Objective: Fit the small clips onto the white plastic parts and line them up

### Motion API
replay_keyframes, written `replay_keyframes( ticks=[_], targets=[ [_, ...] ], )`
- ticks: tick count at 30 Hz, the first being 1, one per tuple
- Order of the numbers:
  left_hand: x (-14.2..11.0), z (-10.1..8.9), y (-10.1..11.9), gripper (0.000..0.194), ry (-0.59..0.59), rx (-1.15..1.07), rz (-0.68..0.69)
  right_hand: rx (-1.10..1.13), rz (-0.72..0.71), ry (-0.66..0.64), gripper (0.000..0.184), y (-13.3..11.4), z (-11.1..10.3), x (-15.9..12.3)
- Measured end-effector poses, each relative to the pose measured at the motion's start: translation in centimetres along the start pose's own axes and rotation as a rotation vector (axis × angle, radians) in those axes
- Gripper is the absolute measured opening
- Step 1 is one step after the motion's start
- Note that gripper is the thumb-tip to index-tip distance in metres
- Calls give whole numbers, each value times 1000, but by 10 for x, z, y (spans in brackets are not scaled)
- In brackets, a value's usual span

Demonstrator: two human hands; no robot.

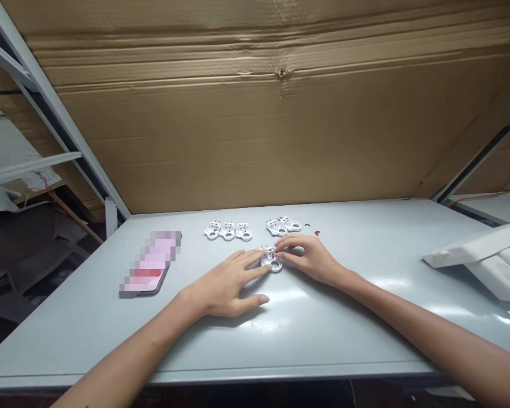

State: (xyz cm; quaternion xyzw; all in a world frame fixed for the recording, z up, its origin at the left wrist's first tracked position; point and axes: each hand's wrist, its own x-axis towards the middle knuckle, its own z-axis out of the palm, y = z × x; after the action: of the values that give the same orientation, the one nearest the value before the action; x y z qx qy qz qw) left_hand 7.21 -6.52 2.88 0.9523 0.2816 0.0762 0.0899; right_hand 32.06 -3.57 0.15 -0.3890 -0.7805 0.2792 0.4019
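A white plug housing (271, 263) with a round ring at its near end and pins at its far end lies on the grey table. My left hand (229, 283) lies spread beside it, fingertips resting on its left side and thumb pointing away to the right. From the right, my right hand (308, 258) pinches thumb and forefinger together at the housing. A small red piece (273, 256) shows at those fingertips, over the inside of the housing; its shape is partly hidden.
Beyond my hands, three similar housings (228, 230) stand in a row, with two more (284, 225) to the right. A loose red bit (317, 233) and a dark bit (307, 225) lie nearby. A phone (153, 263) is at left, a white box (484, 260) at right. Cardboard (255, 141) walls the back.
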Motion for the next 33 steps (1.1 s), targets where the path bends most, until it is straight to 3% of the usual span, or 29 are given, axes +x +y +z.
replay_keyframes(
  ticks=[11,16,20,27,33],
  targets=[
    [0,3,0,54,28,-16,-3,-255,-169,-109,20,2,-3,-1],
    [0,2,-1,53,3,-14,-33,-282,-208,-231,28,-4,-9,0],
    [1,2,-2,54,-15,10,-73,-291,-246,-255,34,-3,-9,-1],
    [3,7,-3,67,-40,4,-109,-384,-200,-182,37,8,-4,-3],
    [3,4,-3,58,5,10,-31,-489,-176,-229,34,2,-10,-2]
  ],
)
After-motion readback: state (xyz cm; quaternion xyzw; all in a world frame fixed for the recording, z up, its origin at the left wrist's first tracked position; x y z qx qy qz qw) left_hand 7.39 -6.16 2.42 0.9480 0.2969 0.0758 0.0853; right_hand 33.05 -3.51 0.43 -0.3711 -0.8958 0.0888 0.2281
